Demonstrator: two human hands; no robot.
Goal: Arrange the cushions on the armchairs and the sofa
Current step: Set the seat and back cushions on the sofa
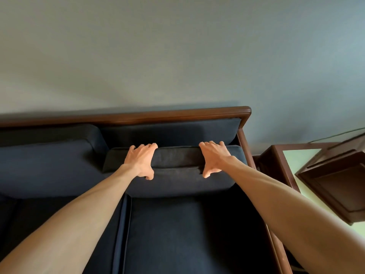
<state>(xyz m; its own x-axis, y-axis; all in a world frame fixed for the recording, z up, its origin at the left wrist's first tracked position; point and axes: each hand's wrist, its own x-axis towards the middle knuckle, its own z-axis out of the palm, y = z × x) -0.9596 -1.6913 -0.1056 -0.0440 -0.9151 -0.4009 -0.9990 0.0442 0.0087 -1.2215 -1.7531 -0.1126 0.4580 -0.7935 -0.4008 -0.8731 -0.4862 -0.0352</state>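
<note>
A dark navy back cushion (pixel 177 173) leans forward at the right end of the sofa (pixel 138 116), which has a brown wooden frame. My left hand (pixel 141 160) grips the cushion's top edge left of its middle, fingers over the back and thumb on the front. My right hand (pixel 213 158) holds the same edge further right in the same way. Behind the cushion shows a dark padded backrest (pixel 169 133). A second navy back cushion (pixel 47 163) stands upright to the left. The seat cushion (pixel 187 234) lies below.
A brown wooden side table (pixel 276 161) with a pale glass top stands right of the sofa's arm (pixel 245 147). A dark wooden box-like object (pixel 335 180) sits over it at the far right. A plain grey-blue wall (pixel 177 52) rises behind the sofa.
</note>
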